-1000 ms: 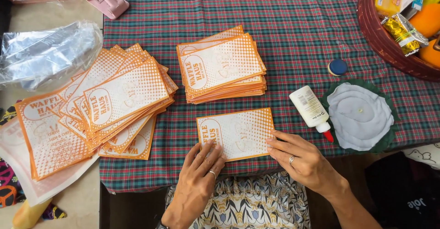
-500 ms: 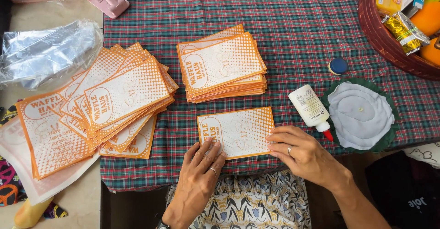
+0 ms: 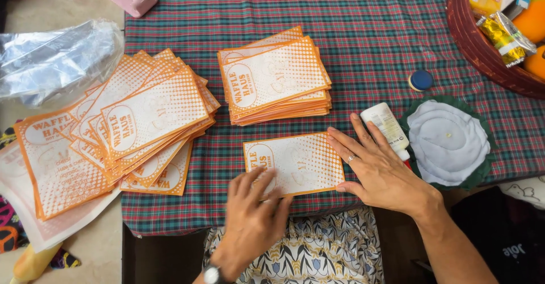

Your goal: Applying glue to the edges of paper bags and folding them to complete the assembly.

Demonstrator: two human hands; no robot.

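A single orange-and-white paper bag (image 3: 301, 160) lies flat near the front edge of the plaid tablecloth (image 3: 369, 45). My left hand (image 3: 255, 216) rests flat on its lower left corner, fingers spread. My right hand (image 3: 380, 167) presses flat on its right edge, fingers apart, a ring on one finger. Behind the bag sits a neat stack of the same bags (image 3: 275, 82). A fanned, looser pile of bags (image 3: 136, 125) spreads out at the left.
A white glue bottle (image 3: 386, 126) lies by my right hand, its blue cap (image 3: 420, 80) apart from it. White cloth on a green mat (image 3: 448, 142) is at right, a brown basket (image 3: 471, 40) with snacks top right, clear plastic (image 3: 51, 59) at left.
My left hand has slid right and up onto the bag's lower left corner. My right hand has shifted slightly along the bag's right edge. The bag stays in place.
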